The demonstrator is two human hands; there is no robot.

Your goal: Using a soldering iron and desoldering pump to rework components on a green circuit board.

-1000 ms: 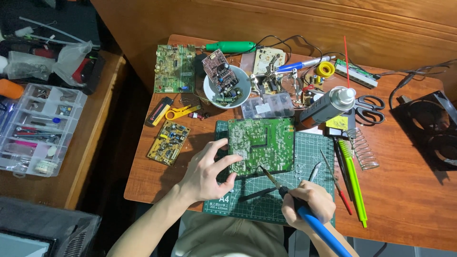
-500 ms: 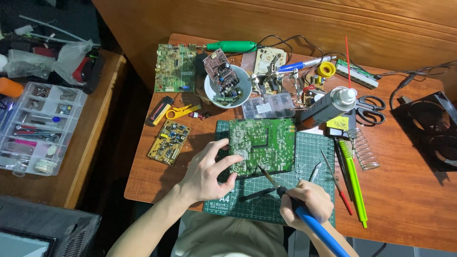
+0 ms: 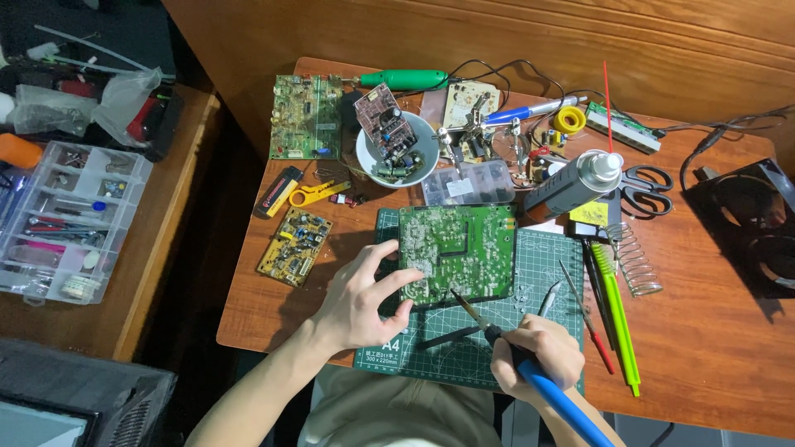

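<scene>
the left hand presses its fingers on the near left edge of a large green circuit board, which lies solder side up on a green cutting mat near the middle of the wooden table. the right hand is clenched around a blue-handled soldering iron, its tip touching the board's near edge. a white bowl of parts sits farther back.

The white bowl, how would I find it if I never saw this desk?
Start at the wooden desk. Above the green mat, near the back, sits the white bowl. It's the only round dish, with a small circuit board poking out.
</scene>
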